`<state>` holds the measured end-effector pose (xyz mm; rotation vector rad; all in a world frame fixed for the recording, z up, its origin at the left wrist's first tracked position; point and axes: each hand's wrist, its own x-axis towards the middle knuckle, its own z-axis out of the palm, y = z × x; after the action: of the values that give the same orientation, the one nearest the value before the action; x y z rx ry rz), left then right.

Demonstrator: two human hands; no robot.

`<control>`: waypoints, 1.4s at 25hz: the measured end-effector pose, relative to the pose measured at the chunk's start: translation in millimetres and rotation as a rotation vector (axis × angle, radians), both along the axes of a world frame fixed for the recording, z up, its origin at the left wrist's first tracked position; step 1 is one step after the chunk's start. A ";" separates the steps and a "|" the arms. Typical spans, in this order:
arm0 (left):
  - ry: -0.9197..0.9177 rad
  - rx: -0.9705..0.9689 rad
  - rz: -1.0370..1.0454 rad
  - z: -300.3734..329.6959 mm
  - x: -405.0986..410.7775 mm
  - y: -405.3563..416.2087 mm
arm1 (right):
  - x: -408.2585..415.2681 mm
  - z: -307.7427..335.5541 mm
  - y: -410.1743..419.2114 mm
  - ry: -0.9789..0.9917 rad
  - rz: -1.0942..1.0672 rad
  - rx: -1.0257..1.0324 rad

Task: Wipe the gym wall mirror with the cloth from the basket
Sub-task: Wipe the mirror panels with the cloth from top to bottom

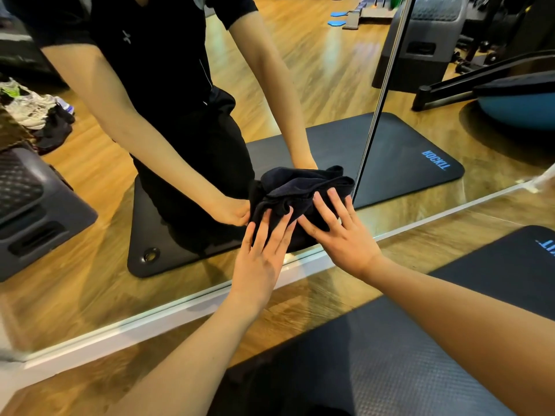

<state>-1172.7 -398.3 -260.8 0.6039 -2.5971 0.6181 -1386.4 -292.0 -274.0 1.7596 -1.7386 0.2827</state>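
The cloth is already out of the basket and bunched low against the mirror, just above its bottom edge. Left hand and right hand press it flat, fingers spread. Wiping looks underway; most glass remains.

cloth: dark navy, near black | mat: dark grey, fine ribbed texture, blue lettering | floor: warm brown wood grain | mirror base strip: white | reflected shirt: black | half-ball: blue
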 end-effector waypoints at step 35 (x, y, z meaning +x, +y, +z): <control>0.024 -0.060 0.239 -22.1 338.2 -115.5 | 306.8 -6.0 -155.9 0.021 0.333 0.025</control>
<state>-834.5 -513.8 -283.0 0.9043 -2.4940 0.7546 -1079.6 -447.9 -280.0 2.0607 -1.4350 0.3825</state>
